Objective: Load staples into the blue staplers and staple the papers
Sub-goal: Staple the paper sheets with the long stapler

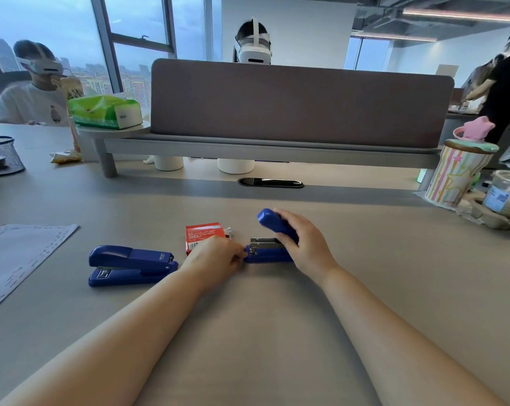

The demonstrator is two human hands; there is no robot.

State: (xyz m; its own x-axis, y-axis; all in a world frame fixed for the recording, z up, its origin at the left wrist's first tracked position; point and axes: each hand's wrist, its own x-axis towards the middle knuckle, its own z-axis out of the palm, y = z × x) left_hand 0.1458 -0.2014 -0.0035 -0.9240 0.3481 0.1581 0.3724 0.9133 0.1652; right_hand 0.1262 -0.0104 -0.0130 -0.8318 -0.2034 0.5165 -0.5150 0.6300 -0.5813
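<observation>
One blue stapler [269, 253] lies on the desk with its top cover swung up, showing the metal staple channel. My right hand [302, 241] grips that raised cover. My left hand [218, 254] has its fingertips pinched at the stapler's front end; whether it holds staples I cannot tell. A second blue stapler [130, 265] sits closed to the left, touched by neither hand. A red staple box [204, 235] stands just behind my left hand. Printed papers [16, 256] lie at the left edge of the desk.
A grey partition [300, 104] on a shelf closes off the back of the desk, with a cable slot [270, 183] before it. A striped cup [458, 171] and a drink cup [508, 191] stand at right, a mesh basket [1, 155] at left. Other people sit behind.
</observation>
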